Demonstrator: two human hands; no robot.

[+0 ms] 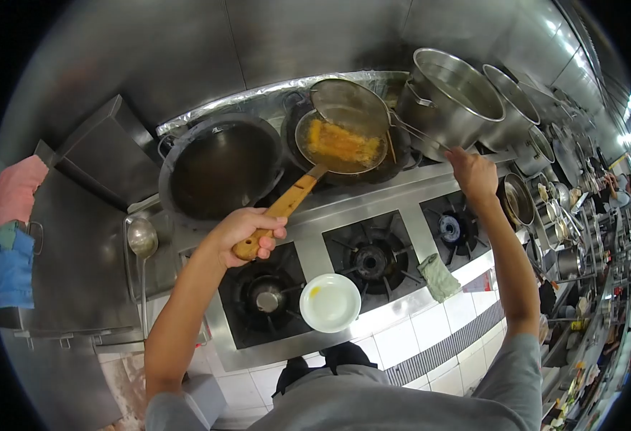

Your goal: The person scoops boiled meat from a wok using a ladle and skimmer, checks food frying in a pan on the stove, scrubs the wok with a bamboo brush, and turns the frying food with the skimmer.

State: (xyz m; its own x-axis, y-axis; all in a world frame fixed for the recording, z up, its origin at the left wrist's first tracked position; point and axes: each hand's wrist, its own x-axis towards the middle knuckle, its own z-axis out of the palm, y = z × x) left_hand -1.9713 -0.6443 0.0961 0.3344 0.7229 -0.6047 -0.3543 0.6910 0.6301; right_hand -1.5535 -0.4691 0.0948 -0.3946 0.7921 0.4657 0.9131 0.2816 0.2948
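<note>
My left hand (247, 235) grips the wooden handle of a round strainer (307, 147). Orange-yellow fried food (344, 146) lies in this strainer, over a dark wok (394, 154) at the back of the stove. My right hand (468, 176) is closed round the thin handle of a second wire strainer (351, 100), tilted just above and behind the food. A white bowl (330, 303) with a yellow smear stands on the stove's front edge, below my hands.
Another wok (222, 169) with dark liquid sits at the left. Tall steel pots (452, 108) stand at the back right. A ladle (142, 238) rests at the left, a green cloth (439, 278) on the front edge. One burner (451, 228) glows bluish.
</note>
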